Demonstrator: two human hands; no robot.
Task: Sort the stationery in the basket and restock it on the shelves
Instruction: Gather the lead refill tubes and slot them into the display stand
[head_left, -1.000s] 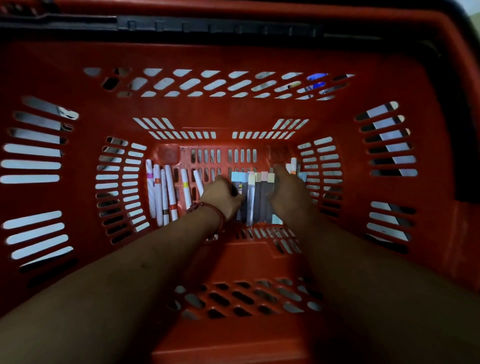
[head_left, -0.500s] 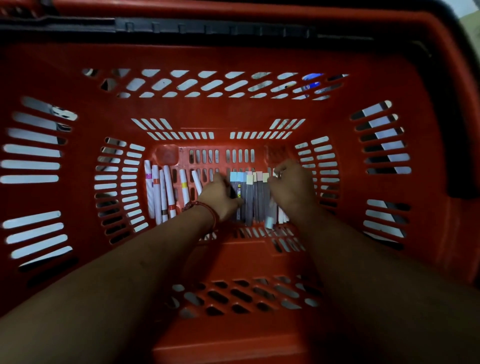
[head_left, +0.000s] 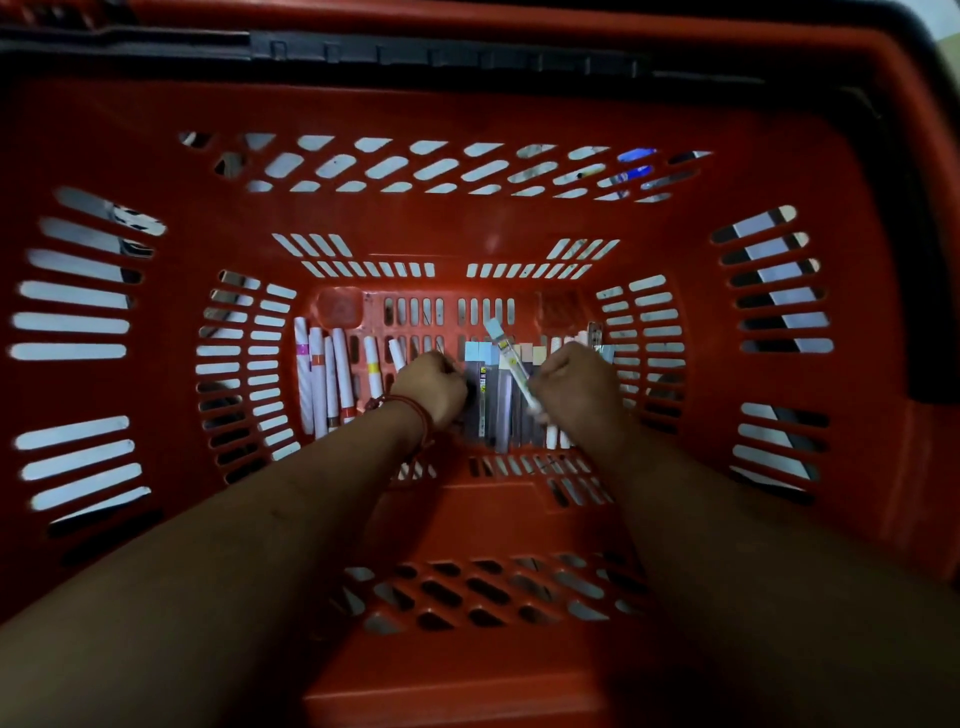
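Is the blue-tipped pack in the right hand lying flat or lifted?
Lifted: the right hand pinches the pack, tilted across the flat row.

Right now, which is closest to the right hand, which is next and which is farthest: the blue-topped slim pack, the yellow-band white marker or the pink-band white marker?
1. blue-topped slim pack: pinched in the right hand, tilted over the row.
2. yellow-band white marker: past the left hand, on the basket floor.
3. pink-band white marker: leftmost, beside the basket's left wall.
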